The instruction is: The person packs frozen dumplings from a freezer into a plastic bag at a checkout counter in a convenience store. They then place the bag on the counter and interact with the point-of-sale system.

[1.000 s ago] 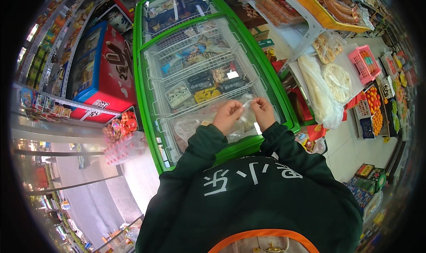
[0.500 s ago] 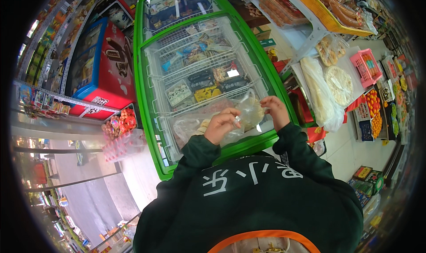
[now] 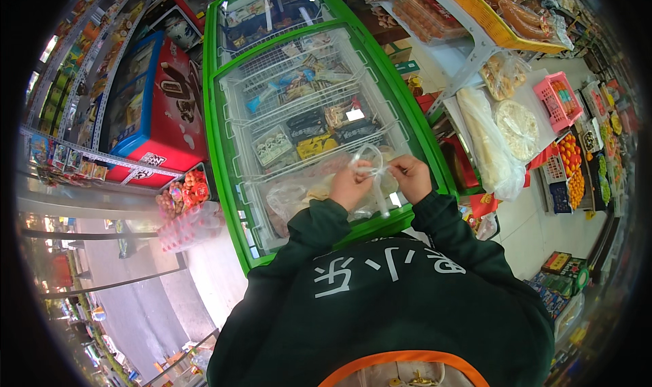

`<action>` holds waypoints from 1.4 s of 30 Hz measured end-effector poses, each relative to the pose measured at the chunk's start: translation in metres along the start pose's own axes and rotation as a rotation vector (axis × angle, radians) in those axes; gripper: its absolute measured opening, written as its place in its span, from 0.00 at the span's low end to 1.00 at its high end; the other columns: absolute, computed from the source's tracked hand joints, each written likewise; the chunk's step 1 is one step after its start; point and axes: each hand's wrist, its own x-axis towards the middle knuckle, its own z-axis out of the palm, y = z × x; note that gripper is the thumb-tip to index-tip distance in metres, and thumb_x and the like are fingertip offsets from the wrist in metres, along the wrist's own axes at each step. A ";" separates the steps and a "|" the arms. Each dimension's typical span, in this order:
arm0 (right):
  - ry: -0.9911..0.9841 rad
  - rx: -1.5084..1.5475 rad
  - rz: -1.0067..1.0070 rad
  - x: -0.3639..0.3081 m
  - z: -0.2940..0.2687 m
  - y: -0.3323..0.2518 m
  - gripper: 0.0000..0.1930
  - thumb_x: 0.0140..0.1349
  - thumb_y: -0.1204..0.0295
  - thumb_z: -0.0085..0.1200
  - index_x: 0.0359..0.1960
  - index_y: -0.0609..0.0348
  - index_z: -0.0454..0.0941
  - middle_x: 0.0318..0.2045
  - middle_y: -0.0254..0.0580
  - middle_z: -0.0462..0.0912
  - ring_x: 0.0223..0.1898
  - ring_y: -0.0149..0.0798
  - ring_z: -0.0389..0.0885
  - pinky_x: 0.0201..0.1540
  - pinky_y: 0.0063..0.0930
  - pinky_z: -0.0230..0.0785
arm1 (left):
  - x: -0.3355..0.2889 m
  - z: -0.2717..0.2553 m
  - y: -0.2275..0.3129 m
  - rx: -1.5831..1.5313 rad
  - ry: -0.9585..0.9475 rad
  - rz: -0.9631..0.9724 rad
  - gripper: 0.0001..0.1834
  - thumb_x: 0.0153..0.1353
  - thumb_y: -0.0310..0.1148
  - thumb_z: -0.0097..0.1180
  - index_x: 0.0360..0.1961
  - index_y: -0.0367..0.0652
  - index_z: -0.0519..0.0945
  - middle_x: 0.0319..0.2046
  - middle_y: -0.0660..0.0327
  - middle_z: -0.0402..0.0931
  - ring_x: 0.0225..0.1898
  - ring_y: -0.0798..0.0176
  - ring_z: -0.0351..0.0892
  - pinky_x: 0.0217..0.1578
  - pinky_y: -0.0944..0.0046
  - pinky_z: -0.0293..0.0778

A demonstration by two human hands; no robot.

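Note:
Over the near end of a green-framed chest freezer (image 3: 227,204) I hold a thin clear plastic bag (image 3: 375,173) with both hands. My left hand (image 3: 350,185) pinches its left side and my right hand (image 3: 409,176) grips its right side; the film is bunched and twisted between them. Below the hands, behind the freezer's glass lid, lie pale bagged frozen goods (image 3: 288,200). Farther up sit wire baskets of boxed and wrapped frozen food (image 3: 309,125). Dark green sleeves cover both forearms.
A red and blue freezer (image 3: 153,108) stands to the left, with a basket of red fruit (image 3: 187,190) at its foot. To the right a white shelf holds bagged flatbreads (image 3: 516,125), a pink basket (image 3: 560,95) and a yellow crate of sausages (image 3: 502,13). Fruit crates line the right aisle.
My hands dipped toward the freezer lid, then rose again. The plastic bag, earlier spread wide under them, is now gathered and twisted between my fingers.

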 end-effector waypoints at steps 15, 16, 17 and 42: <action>-0.005 0.018 0.049 0.009 -0.025 -0.002 0.12 0.54 0.73 0.60 0.40 0.58 0.77 0.22 0.31 0.73 0.22 0.26 0.69 0.25 0.22 0.63 | -0.011 -0.007 0.021 0.192 0.060 0.158 0.15 0.53 0.24 0.63 0.43 0.39 0.79 0.40 0.62 0.70 0.25 0.71 0.72 0.25 0.71 0.68; -0.003 -0.129 0.023 0.010 -0.025 -0.002 0.11 0.54 0.71 0.61 0.38 0.59 0.77 0.21 0.31 0.71 0.23 0.27 0.69 0.26 0.24 0.64 | -0.011 -0.006 0.023 0.325 0.068 0.139 0.15 0.51 0.23 0.62 0.41 0.38 0.78 0.39 0.60 0.71 0.24 0.69 0.71 0.26 0.70 0.69; 0.020 -0.154 0.071 0.011 -0.025 -0.001 0.10 0.54 0.71 0.61 0.37 0.59 0.77 0.21 0.31 0.71 0.24 0.26 0.69 0.26 0.24 0.64 | -0.011 -0.006 0.023 0.352 0.085 0.133 0.13 0.52 0.23 0.62 0.41 0.39 0.78 0.39 0.60 0.71 0.24 0.69 0.71 0.26 0.70 0.69; -0.629 -0.419 -0.014 -0.011 0.003 -0.013 0.16 0.61 0.61 0.48 0.33 0.64 0.79 0.24 0.52 0.80 0.28 0.55 0.79 0.42 0.45 0.72 | -0.069 -0.030 0.015 -0.528 0.039 0.204 0.11 0.67 0.31 0.48 0.28 0.38 0.75 0.50 0.54 0.68 0.50 0.60 0.69 0.55 0.54 0.66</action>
